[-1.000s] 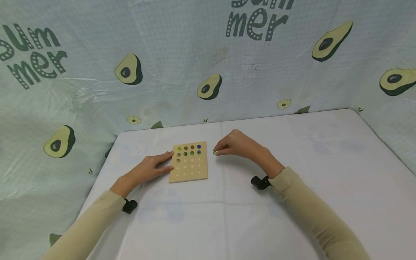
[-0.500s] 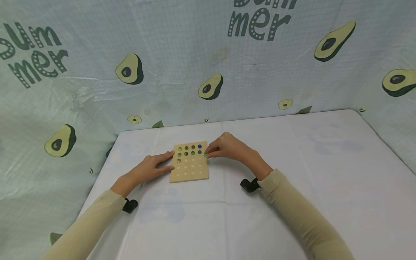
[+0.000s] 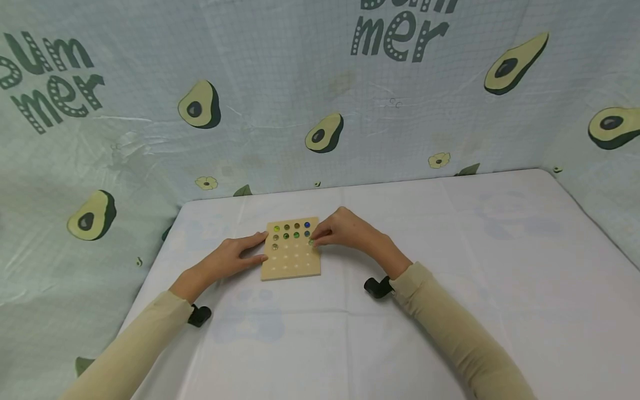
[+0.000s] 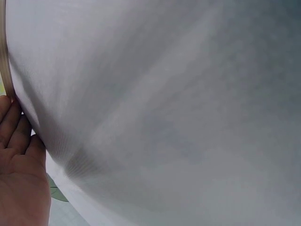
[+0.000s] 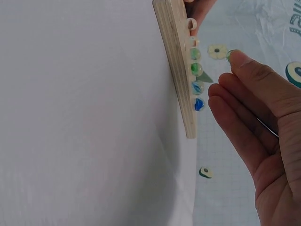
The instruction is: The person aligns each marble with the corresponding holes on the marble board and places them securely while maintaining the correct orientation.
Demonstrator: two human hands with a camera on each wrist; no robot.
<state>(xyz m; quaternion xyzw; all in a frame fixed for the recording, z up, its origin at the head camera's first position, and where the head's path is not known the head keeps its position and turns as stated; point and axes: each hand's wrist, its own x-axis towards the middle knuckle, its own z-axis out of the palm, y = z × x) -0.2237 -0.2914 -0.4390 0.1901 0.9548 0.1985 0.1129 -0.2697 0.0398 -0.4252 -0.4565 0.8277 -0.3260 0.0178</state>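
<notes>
A square wooden board point(image 3: 291, 270) with rows of round hollows lies on the white-covered table. Glass marbles fill its two far rows, and one clear marble point(image 3: 275, 246) sits at the left of the third row. My left hand point(image 3: 227, 261) rests against the board's left edge, thumb and fingers extended. Between thumb and fingertips, my right hand point(image 3: 345, 229) pinches a greenish marble point(image 3: 311, 243) over the board's right side. The right wrist view shows that marble point(image 5: 229, 55) mostly covered by the thumb, above the board point(image 5: 175, 66) and apart from the seated marbles.
White cloth point(image 3: 280, 344) covers the table around the board. Behind it hangs a pale sheet point(image 3: 270, 66) printed with avocados and lettering. The table's far edge point(image 3: 400, 182) lies a little beyond the board. Small black cameras are worn on both wrists.
My right hand has moved left with the greenish marble, from beside the board to over its right side near the third row. The left hand stays against the board's left edge.
</notes>
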